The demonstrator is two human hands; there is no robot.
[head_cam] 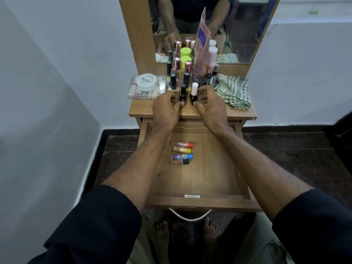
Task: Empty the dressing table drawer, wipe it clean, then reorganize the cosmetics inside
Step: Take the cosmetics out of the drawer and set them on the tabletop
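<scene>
Mid-frame, left hand (167, 107) pinches black-capped nail polish bottle (183, 95), right hand (208, 103) the white-capped one (194, 94); small, slick glass, best gripped low on the body

A room in a home, set up for grooming: a small wooden dressing table (192, 111) stands in a corner of white walls on a dark stone floor. A mirror (207, 29) rises behind its tabletop, cosmetic bottles (182, 73) crowd beneath the mirror, and a striped towel (234, 90) lies to their right.

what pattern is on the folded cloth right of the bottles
Green and white stripes on the folded cloth, clearest in the head view.
</scene>
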